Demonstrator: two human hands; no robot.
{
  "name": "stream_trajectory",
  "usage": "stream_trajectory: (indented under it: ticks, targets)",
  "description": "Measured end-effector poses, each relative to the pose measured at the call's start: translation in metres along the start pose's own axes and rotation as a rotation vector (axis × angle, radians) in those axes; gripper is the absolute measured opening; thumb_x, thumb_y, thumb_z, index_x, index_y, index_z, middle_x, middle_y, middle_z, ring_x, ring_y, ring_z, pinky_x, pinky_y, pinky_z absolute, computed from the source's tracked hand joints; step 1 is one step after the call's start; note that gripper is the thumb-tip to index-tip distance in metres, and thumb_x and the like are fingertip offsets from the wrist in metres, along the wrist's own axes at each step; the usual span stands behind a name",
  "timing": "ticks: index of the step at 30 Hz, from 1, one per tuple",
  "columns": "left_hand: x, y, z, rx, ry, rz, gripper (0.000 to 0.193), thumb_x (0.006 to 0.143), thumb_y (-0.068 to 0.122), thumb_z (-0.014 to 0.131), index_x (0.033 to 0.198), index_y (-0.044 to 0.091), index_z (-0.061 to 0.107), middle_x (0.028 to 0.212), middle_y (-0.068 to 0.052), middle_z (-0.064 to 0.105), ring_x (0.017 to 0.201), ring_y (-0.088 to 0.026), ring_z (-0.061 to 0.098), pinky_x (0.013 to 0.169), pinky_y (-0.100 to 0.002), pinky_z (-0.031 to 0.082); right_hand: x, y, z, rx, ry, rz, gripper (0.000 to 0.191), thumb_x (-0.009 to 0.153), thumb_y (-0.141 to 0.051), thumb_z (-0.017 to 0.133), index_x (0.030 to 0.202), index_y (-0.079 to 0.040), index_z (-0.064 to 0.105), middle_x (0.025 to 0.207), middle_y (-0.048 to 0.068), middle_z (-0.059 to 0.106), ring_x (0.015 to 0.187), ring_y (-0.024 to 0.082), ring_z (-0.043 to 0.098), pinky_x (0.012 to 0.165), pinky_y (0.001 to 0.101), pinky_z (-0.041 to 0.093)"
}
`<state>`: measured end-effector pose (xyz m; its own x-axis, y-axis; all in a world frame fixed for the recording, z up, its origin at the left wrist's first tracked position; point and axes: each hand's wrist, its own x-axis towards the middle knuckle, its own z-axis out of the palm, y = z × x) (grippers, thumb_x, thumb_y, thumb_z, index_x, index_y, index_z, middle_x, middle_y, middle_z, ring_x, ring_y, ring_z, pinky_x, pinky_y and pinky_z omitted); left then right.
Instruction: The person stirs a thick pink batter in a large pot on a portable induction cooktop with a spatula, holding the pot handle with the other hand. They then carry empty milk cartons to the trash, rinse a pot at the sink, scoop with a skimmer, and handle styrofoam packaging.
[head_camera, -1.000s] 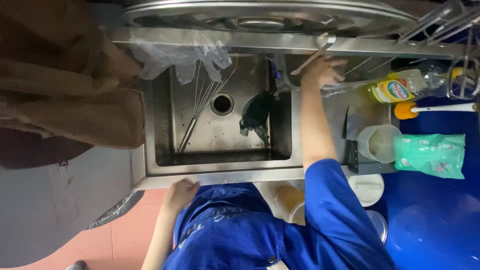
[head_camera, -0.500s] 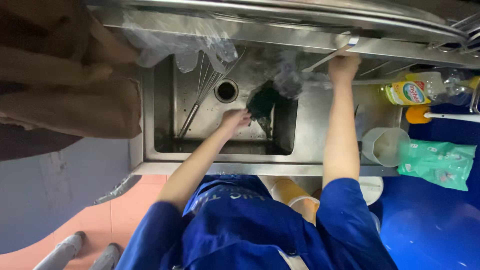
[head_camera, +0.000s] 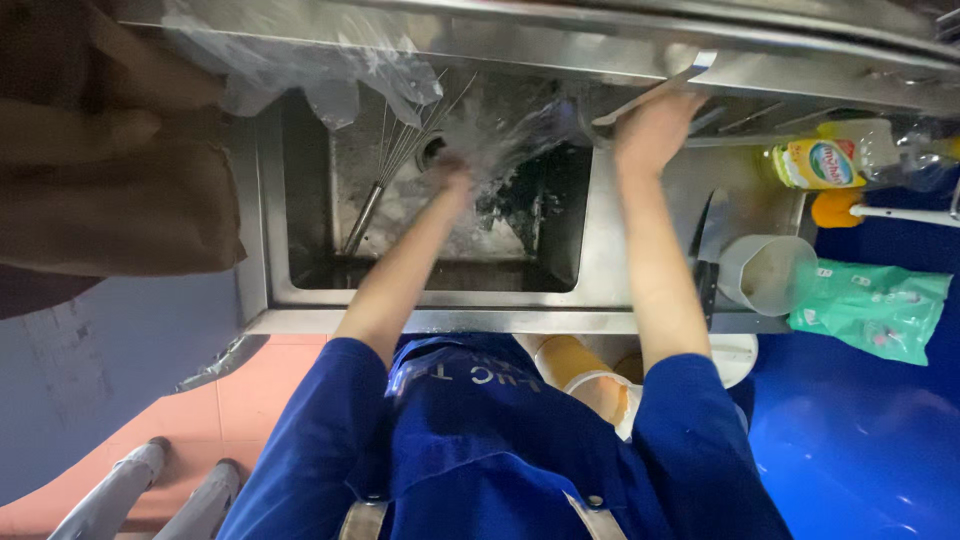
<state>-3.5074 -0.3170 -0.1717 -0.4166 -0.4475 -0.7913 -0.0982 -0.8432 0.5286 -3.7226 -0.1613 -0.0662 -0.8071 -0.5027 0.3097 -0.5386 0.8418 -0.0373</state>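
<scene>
My left hand (head_camera: 452, 178) reaches into the steel sink (head_camera: 262, 240) under a splashing stream of water (head_camera: 520, 130). It is blurred, so I cannot tell its grip. A dark green object (head_camera: 545, 205) lies in the basin just right of that hand. A wire whisk (head_camera: 392, 165) leans on the sink's far-left side beside the drain (head_camera: 430, 150). My right hand (head_camera: 652, 128) is up at the back rim, closed over the flat metal tap lever (head_camera: 650, 95).
Crumpled clear plastic (head_camera: 300, 65) hangs over the sink's back-left corner. On the right counter are a knife (head_camera: 706, 250), a white cup (head_camera: 765, 272), a yellow soap bottle (head_camera: 820, 163) and a green packet (head_camera: 870, 308). A brown cloth (head_camera: 110, 190) fills the left.
My left hand went from the sink's front edge into the basin, up to the drain. Water now pours and splashes. My right hand stayed on the tap lever.
</scene>
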Motion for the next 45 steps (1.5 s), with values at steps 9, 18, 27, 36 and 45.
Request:
stream_trajectory:
  ticks: [9, 18, 27, 36, 45]
  targets:
    - [-0.033, 0.033, -0.105, 1.076, 0.224, -0.011, 0.045, 0.107, 0.038, 0.058, 0.099, -0.003, 0.076, 0.104, -0.023, 0.082, 0.087, -0.031, 0.078, 0.071, -0.042, 0.059, 0.038, 0.021, 0.015, 0.201, -0.135, 0.051, 0.050, 0.080, -0.021, 0.079, 0.118, 0.006, 0.063, 0.121, 0.035, 0.064, 0.116, 0.062, 0.053, 0.086, 0.0564, 0.051]
    - [-0.039, 0.027, -0.117, 1.873, 0.050, -0.211, 0.052, 0.102, 0.047, 0.061, 0.125, 0.001, 0.069, 0.134, -0.020, 0.069, 0.123, -0.038, 0.065, 0.103, -0.053, 0.051, 0.018, 0.006, -0.027, 0.631, -0.149, 0.031, 0.043, 0.079, 0.012, 0.058, 0.120, 0.007, 0.066, 0.123, 0.029, 0.069, 0.123, 0.046, 0.063, 0.107, 0.0444, 0.052]
    - [-0.023, 0.011, -0.056, 1.843, -0.186, 0.447, 0.060, 0.091, 0.045, 0.069, 0.140, 0.014, 0.053, 0.141, -0.015, 0.057, 0.126, -0.039, 0.054, 0.102, -0.048, 0.046, -0.042, -0.037, -0.063, 0.396, 0.037, -0.154, 0.086, 0.073, 0.019, 0.061, 0.155, -0.010, 0.055, 0.167, 0.019, 0.031, 0.155, 0.049, 0.023, 0.123, 0.0452, 0.042]
    - [-0.047, 0.013, -0.105, 1.861, -0.198, 0.311, 0.052, 0.096, 0.041, 0.066, 0.133, 0.005, 0.059, 0.120, -0.020, 0.072, 0.112, -0.038, 0.068, 0.093, -0.050, 0.053, -0.001, -0.002, -0.026, 0.329, 0.055, 0.376, 0.054, 0.098, -0.004, 0.063, 0.151, -0.005, 0.051, 0.151, 0.024, 0.054, 0.139, 0.043, 0.052, 0.117, 0.0474, 0.047]
    - [-0.044, 0.045, -0.203, 1.784, 0.145, -0.249, 0.059, 0.104, 0.050, 0.056, 0.130, -0.003, 0.065, 0.129, -0.022, 0.069, 0.115, -0.036, 0.069, 0.093, -0.050, 0.056, -0.131, 0.002, -0.039, 0.572, 0.352, 0.353, 0.047, 0.095, 0.001, 0.068, 0.141, 0.001, 0.059, 0.146, 0.024, 0.057, 0.141, 0.041, 0.051, 0.122, 0.0459, 0.038]
